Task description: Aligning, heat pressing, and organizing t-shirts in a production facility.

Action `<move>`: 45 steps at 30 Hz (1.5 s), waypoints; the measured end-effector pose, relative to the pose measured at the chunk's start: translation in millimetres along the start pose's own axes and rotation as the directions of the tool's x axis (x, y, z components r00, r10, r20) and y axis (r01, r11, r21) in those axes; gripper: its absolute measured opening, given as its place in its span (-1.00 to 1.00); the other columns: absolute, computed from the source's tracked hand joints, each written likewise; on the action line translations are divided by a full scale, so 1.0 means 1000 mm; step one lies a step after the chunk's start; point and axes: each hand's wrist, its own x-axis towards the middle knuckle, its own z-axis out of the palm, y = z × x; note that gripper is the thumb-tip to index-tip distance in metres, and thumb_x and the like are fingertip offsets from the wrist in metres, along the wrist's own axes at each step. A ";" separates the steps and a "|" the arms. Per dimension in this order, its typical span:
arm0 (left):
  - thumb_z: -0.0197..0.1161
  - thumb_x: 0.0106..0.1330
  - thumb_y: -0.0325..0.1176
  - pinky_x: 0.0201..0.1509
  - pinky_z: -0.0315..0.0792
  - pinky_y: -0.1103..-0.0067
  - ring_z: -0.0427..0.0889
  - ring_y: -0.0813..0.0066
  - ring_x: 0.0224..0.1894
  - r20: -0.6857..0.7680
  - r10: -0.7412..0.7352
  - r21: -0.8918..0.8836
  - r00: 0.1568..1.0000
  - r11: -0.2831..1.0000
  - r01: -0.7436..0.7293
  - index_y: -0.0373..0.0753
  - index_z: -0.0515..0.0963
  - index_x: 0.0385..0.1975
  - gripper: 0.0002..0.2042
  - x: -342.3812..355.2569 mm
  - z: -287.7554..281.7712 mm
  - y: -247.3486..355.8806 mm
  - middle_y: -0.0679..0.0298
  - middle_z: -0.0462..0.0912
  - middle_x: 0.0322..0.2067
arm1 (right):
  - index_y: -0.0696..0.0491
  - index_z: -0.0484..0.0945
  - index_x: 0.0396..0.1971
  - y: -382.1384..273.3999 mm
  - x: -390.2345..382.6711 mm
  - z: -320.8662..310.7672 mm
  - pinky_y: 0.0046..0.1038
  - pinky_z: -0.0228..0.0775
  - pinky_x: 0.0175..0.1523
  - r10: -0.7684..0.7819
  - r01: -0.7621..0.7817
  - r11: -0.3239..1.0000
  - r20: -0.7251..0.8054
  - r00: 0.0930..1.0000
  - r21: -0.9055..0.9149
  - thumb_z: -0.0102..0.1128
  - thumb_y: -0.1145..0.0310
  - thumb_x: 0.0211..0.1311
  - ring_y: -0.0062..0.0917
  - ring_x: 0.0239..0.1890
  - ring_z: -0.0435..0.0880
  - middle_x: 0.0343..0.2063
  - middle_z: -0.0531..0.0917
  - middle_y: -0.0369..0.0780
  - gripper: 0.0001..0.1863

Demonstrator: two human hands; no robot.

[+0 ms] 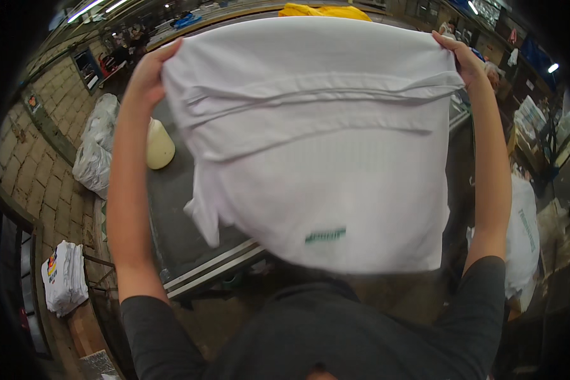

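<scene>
I hold a white folded garment (316, 145) up in the air in front of me, spread wide. My left hand (149, 71) grips its upper left corner and my right hand (462, 58) grips its upper right corner. The cloth hangs down over a dark grey table (177, 221) and hides most of it. A small green mark shows near the garment's lower edge, and a loose sleeve dangles at its lower left.
A cream cone-shaped object (158, 145) stands on the table at the left. Filled plastic bags (95, 152) lean by the brick wall. A stack of white printed shirts (64, 278) lies at lower left. Yellow cloth (323, 10) lies beyond the garment. Another white pile (522, 234) sits at right.
</scene>
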 end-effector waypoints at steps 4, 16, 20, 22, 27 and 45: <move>0.06 0.29 -0.28 0.02 0.38 0.53 0.53 0.45 -0.15 -0.069 0.212 -0.043 0.975 0.976 -0.216 -0.40 0.44 -0.12 -0.69 0.092 0.044 -0.018 0.19 0.55 -0.16 | 0.14 0.53 -0.25 -0.011 0.067 -0.046 -0.49 0.46 -0.15 -0.263 0.266 0.964 -0.079 0.962 0.029 0.25 0.16 0.05 -0.52 -0.30 0.59 -0.31 0.60 -0.22 -0.62; 0.07 0.24 -0.33 0.03 0.39 0.48 0.54 0.36 -0.10 -0.115 0.058 -0.001 0.992 0.998 -0.059 -0.43 0.37 -0.04 -0.64 0.114 0.114 -0.164 0.11 0.52 -0.10 | 0.12 0.50 -0.24 0.126 0.077 -0.144 -0.47 0.48 -0.29 -0.022 0.017 0.999 -0.112 0.993 -0.041 0.23 0.10 0.05 -0.55 -0.40 0.60 -0.36 0.60 -0.24 -0.60; 0.14 0.19 -0.29 -0.04 0.42 0.46 0.56 0.35 -0.15 -0.154 -0.229 0.018 0.961 0.972 0.234 -0.45 0.41 -0.07 -0.61 0.040 0.108 -0.260 0.10 0.54 -0.15 | 0.28 0.43 -0.12 0.240 0.004 -0.157 -0.42 0.44 -0.16 0.148 -0.142 0.988 -0.107 0.983 0.059 0.24 0.21 0.04 -0.49 -0.28 0.59 -0.24 0.59 -0.15 -0.50; 0.21 0.14 -0.32 -0.16 0.47 0.46 0.58 0.34 -0.25 -0.275 -0.442 0.040 0.854 0.882 0.469 -0.48 0.42 -0.10 -0.60 -0.004 0.106 -0.315 0.11 0.56 -0.22 | 0.34 0.40 -0.08 0.298 -0.039 -0.154 -0.43 0.41 -0.11 0.311 -0.308 0.950 -0.150 0.939 0.043 0.24 0.22 0.05 -0.44 -0.24 0.58 -0.19 0.57 -0.10 -0.45; 0.17 0.20 -0.31 -0.18 0.46 0.46 0.58 0.34 -0.27 -0.387 -0.657 -0.009 0.647 0.704 0.710 -0.46 0.44 -0.12 -0.65 -0.074 0.109 -0.415 0.12 0.58 -0.26 | 0.38 0.40 -0.09 0.399 -0.107 -0.131 -0.42 0.37 -0.09 0.534 -0.529 0.845 -0.174 0.827 0.079 0.21 0.28 0.08 -0.41 -0.24 0.57 -0.19 0.57 -0.07 -0.49; 0.22 0.07 -0.10 -0.25 0.44 0.47 0.58 0.29 -0.31 -0.522 -0.391 0.509 0.758 0.571 0.644 -0.46 0.44 -0.18 -0.50 -0.021 0.078 -0.439 0.00 0.57 -0.33 | 0.17 0.38 -0.32 0.447 -0.021 -0.166 -0.30 0.31 -0.13 -0.112 -0.196 0.528 -0.296 0.949 -0.826 0.11 0.41 0.00 -0.18 -0.24 0.46 -0.26 0.46 -0.05 -0.76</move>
